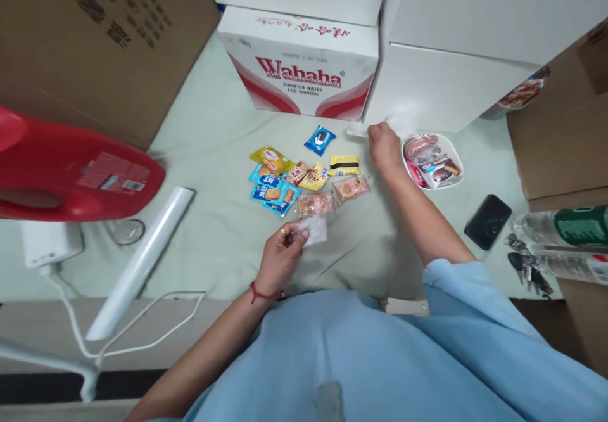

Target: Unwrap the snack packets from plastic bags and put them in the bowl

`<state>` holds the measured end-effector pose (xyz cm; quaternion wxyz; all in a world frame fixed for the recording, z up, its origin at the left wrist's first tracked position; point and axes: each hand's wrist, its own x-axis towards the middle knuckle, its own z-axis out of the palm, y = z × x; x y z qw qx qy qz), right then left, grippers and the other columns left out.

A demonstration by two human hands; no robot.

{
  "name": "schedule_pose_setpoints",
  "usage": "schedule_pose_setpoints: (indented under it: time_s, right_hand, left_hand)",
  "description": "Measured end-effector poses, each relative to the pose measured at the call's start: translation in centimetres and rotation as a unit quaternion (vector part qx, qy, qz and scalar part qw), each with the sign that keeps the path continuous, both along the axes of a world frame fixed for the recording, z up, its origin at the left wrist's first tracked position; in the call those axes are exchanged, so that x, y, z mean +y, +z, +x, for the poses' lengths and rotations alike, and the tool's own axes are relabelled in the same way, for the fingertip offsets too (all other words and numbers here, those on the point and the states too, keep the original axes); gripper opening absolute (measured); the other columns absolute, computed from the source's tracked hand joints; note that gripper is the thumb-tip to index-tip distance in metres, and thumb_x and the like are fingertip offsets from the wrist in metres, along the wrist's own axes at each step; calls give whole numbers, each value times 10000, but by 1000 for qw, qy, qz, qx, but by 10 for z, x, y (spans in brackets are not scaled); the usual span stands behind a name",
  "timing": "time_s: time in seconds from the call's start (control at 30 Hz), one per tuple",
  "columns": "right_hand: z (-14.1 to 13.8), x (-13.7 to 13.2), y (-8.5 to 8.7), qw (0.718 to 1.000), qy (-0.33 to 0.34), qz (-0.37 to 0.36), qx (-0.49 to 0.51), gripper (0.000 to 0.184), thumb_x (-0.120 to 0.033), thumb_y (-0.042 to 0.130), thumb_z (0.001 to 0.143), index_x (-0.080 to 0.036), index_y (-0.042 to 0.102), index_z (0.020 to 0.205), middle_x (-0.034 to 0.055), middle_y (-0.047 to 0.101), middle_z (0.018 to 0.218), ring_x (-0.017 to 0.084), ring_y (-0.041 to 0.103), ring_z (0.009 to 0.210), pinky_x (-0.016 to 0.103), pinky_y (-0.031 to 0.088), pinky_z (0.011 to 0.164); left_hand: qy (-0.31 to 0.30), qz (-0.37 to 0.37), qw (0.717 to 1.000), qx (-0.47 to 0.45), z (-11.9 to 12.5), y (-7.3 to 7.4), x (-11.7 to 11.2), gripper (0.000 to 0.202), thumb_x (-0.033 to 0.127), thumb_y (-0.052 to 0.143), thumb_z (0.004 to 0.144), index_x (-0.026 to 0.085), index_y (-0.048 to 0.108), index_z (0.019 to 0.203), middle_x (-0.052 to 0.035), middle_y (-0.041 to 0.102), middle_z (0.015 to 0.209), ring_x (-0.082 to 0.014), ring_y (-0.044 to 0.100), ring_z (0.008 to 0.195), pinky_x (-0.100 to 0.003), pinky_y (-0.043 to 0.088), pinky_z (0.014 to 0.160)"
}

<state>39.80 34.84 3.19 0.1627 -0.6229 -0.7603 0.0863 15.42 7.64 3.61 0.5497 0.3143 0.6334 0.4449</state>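
Observation:
My left hand (280, 257) pinches a small translucent plastic packet (316, 230) in front of a loose group of wrapped snacks. Beyond the group and to the right, my right hand (384, 149) is closed on thin clear plastic, which looks like a bag (356, 130). The snacks include a blue packet (320, 139), a yellow-green packet (270, 158), light-blue packets (275, 194), a yellow packet with a black stripe (344, 165) and pink packets (351, 186). Beside my right wrist stands a white bowl (456, 167) holding more wrapped snacks.
A Wahaha water carton (304, 67) stands behind the snacks, by white boxes (441, 86). On the left are a red jug (71, 168), a white tube (142, 257) and a white adapter with cable (50, 241). A phone (487, 221), keys (527, 267) and bottles (579, 225) lie right.

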Motion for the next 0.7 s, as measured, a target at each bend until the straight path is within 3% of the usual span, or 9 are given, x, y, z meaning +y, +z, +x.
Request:
schedule_pose_setpoints:
  time_s: [0.13,0.23,0.27,0.33,0.4,0.43,0.53,0.6,0.7]
  right_hand:
    - [11,-35,15,990,-27,56,124,353,-400,519,1038,-164,673,1249,168,623,1309,301,632,1141,429,506,972]
    - [8,-101,21,956,-33,-52,286,424,-589,584,978,-184,710,992,113,687,1015,232,658,866,350,541,754]
    - [3,-125,20,924,-26,-153,350,491,-660,566,966,-194,692,873,81,676,858,195,622,722,311,509,631]
    - [-8,-170,15,817,-14,-358,452,647,-810,501,920,-203,648,751,43,625,687,145,520,539,270,395,460]
    - [-21,-201,7,732,-28,-439,520,659,-858,598,823,-203,644,764,24,632,688,117,482,498,248,330,408]
    - [-26,-210,3,708,-36,-444,548,641,-844,677,769,-203,641,778,11,634,693,107,479,499,239,330,411]
    - [-34,-218,-3,685,-45,-403,605,572,-733,828,686,-209,618,783,-48,582,627,86,464,501,222,366,461]
    - [-35,-215,-4,689,-39,-381,615,534,-696,827,715,-209,619,787,-64,554,596,82,449,499,223,369,480]
    - [-35,-212,-2,706,-19,-382,596,517,-683,817,739,-203,632,785,-54,565,608,84,439,508,228,347,477]
  left_hand:
    - [-11,9,1000,-3,5,-4,4,411,497,822,725,196,643,940,49,596,723,-110,499,612,-238,418,600]
    - [-33,52,996,67,9,-9,9,305,436,750,791,204,636,954,18,635,824,-140,568,711,-253,463,661]
    - [-45,75,990,107,11,-11,10,255,408,718,818,207,639,955,6,638,860,-149,584,746,-258,473,677]
    - [-82,135,967,199,15,-15,12,140,325,653,859,212,648,942,-12,635,901,-159,597,787,-269,484,706]
    - [-126,200,932,275,18,-17,12,83,239,600,873,217,652,934,-23,634,909,-167,599,802,-283,484,735]
    - [-149,226,915,298,21,-18,12,88,214,587,876,219,651,937,-26,636,906,-172,601,811,-292,483,749]
    - [-200,263,894,303,27,-17,10,121,281,639,900,219,645,1005,-47,661,959,-204,624,902,-324,496,817]
    - [-211,259,905,265,30,-14,8,196,376,647,938,212,644,1047,-60,673,1001,-211,632,940,-335,503,847]
    - [-191,225,933,204,31,-11,7,253,432,567,1008,207,654,931,-41,654,903,-181,606,842,-305,484,783]
